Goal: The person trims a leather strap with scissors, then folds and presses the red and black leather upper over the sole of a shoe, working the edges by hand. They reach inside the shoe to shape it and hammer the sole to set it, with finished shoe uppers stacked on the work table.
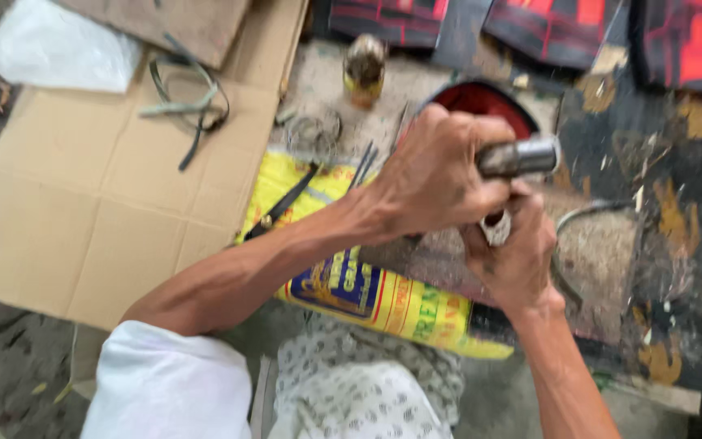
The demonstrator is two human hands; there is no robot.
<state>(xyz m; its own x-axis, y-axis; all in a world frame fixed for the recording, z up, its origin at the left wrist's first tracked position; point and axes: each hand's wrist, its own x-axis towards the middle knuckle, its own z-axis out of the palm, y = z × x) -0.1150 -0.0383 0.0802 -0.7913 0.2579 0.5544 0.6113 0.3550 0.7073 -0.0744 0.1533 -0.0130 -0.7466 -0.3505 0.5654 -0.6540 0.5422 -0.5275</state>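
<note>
Both of my hands meet over the middle of the work, close together. My left hand (436,175) is clenched around a short grey metal cylinder (522,156), gripping it near one end so that the free end sticks out to the right of my fist; its long axis lies almost level, running left to right and tipped up slightly toward the right. My right hand (513,252) sits just below, fingers curled around a small pale ring-shaped part (497,229) that touches the underside of my left fist; motion blur keeps me from telling exactly what that part is. Under my hands lies a yellow printed sack (400,305) spread on the ground, with a pair of dark pliers (282,205) resting on its upper left corner. Behind my left hand stands a round red bowl (481,99), mostly hidden by my knuckles, so I cannot tell what is in it. Farther back a small metal jar (365,69) stands upright. To the left, flattened cardboard (83,195) carries a loose coil of grey strapping (188,102).
</note>
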